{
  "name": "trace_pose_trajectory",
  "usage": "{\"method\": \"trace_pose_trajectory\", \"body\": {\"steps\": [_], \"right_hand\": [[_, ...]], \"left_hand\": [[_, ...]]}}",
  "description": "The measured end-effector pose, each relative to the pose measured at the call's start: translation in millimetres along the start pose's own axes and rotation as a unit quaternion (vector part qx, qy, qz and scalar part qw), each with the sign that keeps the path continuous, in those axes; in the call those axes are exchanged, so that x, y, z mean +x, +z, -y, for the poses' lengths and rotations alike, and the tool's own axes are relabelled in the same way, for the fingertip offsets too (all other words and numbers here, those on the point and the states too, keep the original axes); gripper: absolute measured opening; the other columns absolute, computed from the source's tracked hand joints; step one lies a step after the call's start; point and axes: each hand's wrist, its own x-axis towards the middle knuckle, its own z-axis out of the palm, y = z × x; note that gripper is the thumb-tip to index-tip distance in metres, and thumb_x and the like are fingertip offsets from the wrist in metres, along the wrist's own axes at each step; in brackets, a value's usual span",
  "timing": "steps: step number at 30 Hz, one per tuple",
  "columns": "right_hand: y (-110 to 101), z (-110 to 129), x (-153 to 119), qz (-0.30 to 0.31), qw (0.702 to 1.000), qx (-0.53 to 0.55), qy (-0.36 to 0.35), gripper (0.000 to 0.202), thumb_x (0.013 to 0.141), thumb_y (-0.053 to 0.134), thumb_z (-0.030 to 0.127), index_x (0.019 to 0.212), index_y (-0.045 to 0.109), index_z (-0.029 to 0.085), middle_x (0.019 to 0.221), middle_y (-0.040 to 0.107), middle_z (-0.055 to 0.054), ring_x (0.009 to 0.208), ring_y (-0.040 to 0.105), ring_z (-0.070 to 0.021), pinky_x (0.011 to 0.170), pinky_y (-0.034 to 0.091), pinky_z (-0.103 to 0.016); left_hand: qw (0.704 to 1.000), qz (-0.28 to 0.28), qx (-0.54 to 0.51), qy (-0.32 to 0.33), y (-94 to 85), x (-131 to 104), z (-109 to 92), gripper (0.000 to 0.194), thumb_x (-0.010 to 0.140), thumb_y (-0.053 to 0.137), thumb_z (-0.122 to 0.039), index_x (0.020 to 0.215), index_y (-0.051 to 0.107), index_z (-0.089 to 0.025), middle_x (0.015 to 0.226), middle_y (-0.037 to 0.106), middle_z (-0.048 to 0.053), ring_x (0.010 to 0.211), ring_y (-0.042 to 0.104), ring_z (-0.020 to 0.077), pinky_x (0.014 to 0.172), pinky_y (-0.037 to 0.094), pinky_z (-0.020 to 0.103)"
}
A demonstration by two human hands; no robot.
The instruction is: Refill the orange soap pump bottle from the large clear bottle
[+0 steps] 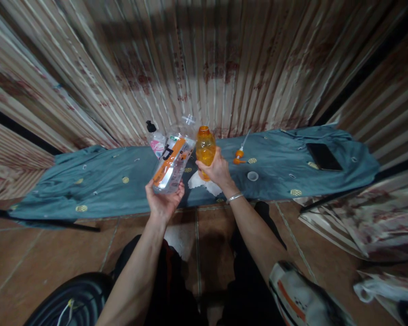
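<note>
My left hand (163,199) is closed around the lower end of a large clear plastic bottle (173,158) with an orange and silver label, held tilted with its neck up to the right. With my right hand (217,170) I grip an orange see-through bottle (206,147), upright and without a top on its neck. White tissue (207,184) lies beneath it on the cloth. Behind the clear bottle stands a pump bottle (155,139) with a black head and a pink pattern. An orange pump head (239,156) with a clear tube lies to the right of my right hand.
A blue-green cloth (112,190) with yellow prints covers the long narrow surface. On it are a small clear round cap (253,176) and a dark flat phone or tablet (323,156). Striped curtains (204,68) hang behind. A black round stool (75,299) is at lower left.
</note>
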Motion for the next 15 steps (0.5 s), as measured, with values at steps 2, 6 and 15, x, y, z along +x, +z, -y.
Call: {"method": "trace_pose_trajectory", "body": {"steps": [2, 6, 15], "right_hand": [[0, 1, 0, 0.001, 1.000, 0.011, 0.000, 0.072, 0.077, 0.079, 0.044, 0.131, 0.043, 0.013, 0.108, 0.073, -0.020, 0.098, 0.072, -0.0363, 0.087, 0.056, -0.049], [1, 4, 0, -0.002, 1.000, 0.013, 0.007, 0.071, 0.077, 0.079, 0.042, 0.130, 0.044, 0.012, 0.107, 0.073, -0.020, 0.098, 0.073, -0.0363, 0.086, 0.057, -0.049], [-2, 5, -3, 0.000, 1.000, 0.017, 0.015, 0.070, 0.075, 0.081, 0.042, 0.127, 0.045, 0.012, 0.110, 0.073, -0.020, 0.100, 0.073, -0.0370, 0.085, 0.058, -0.049]], "left_hand": [[1.000, -0.008, -0.003, -0.003, 2.9, 1, 3, 0.058, 0.078, 0.051, -0.057, 0.112, 0.064, -0.012, 0.093, 0.066, 0.016, 0.076, 0.063, 0.0215, 0.058, 0.057, 0.032], [1.000, -0.015, -0.014, -0.007, 8.0, 3, 8, 0.056, 0.081, 0.047, -0.056, 0.110, 0.064, -0.012, 0.093, 0.065, 0.016, 0.077, 0.063, 0.0215, 0.059, 0.057, 0.031], [0.999, -0.004, -0.031, -0.028, 5.6, 16, 5, 0.054, 0.087, 0.048, -0.055, 0.113, 0.064, -0.011, 0.092, 0.067, 0.017, 0.076, 0.065, 0.0216, 0.058, 0.058, 0.030]]}}
